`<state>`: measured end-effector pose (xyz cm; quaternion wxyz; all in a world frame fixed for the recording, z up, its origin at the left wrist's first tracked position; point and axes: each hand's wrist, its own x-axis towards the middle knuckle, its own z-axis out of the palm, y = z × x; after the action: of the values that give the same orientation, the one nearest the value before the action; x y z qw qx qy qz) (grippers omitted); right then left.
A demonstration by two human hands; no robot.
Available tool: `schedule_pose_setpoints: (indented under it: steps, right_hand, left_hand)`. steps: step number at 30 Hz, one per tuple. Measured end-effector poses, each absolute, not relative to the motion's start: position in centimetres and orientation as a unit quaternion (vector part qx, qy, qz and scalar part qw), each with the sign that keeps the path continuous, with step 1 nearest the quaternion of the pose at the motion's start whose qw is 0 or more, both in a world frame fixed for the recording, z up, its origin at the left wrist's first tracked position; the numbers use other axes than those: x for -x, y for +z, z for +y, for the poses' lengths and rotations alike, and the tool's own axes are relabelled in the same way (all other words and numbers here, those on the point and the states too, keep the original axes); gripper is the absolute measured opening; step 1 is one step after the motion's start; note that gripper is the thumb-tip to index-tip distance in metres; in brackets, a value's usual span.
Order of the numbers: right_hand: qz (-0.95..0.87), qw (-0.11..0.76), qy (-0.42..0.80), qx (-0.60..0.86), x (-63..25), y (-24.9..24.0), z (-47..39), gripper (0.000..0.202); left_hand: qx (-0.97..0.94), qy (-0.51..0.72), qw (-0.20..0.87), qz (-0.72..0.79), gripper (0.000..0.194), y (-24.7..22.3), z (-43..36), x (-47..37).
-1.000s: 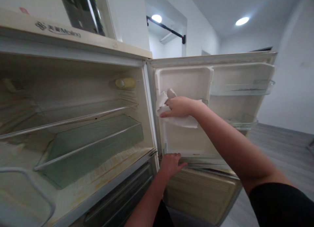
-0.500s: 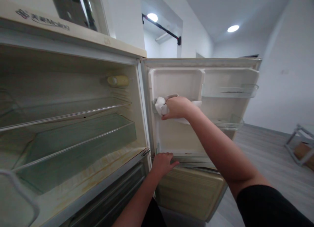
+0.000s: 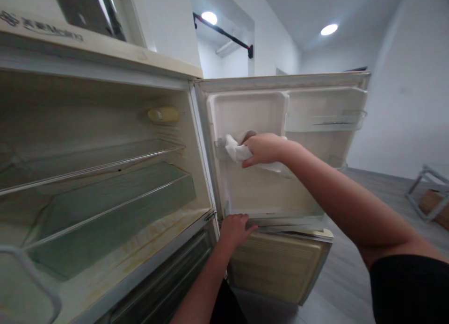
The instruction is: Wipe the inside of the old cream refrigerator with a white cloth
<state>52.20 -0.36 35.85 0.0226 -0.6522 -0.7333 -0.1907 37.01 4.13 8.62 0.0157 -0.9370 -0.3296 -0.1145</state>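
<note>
My right hand is closed around a crumpled white cloth, at a clear shelf bin on the inside of the open refrigerator door. Part of the cloth hangs out past my fingers along the bin, and the bin's middle is hidden behind hand and cloth. Lower down, my left hand rests on the door's bottom shelf rim near the hinge side, fingers forward and thumb spread, holding nothing that I can see.
The refrigerator interior on the left has a glass shelf and a greenish clear drawer, with yellow stains on its floor. Below, a second door also stands open. A metal-framed stand with a cardboard box is at the far right.
My right hand has slid a little to the right along the door bin with the cloth. My left hand stays on the lower rim. The view has shifted slightly.
</note>
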Motion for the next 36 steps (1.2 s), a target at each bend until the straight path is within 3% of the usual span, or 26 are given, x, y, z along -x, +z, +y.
schedule_pose_setpoints:
  steps: [8,17,21,29,36]
  right_hand:
    - [-0.681,0.024,-0.24,0.691,-51.6,35.3,-1.1,0.048]
    - [-0.663,0.156,-0.268,0.681,-44.4,33.5,2.9,0.022]
    - [-0.645,0.187,-0.275,0.688,-43.7,32.8,3.2,0.027]
    - [-0.665,0.124,-0.343,0.652,-48.9,32.0,0.2,0.039]
    - [-0.637,0.133,-0.385,0.654,-53.6,31.1,-2.1,0.04]
  left_hand:
    - [0.933,-0.13,0.014,-0.334,0.049,8.4,4.0,-37.4]
    - [0.93,-0.137,0.006,-0.34,0.045,8.4,4.1,-37.4]
    - [0.933,-0.122,0.003,-0.34,0.045,8.9,3.9,-37.2]
    - [0.936,-0.115,0.003,-0.334,0.048,9.2,3.7,-37.2]
    - [0.933,-0.134,0.009,-0.332,0.046,9.0,3.7,-37.7]
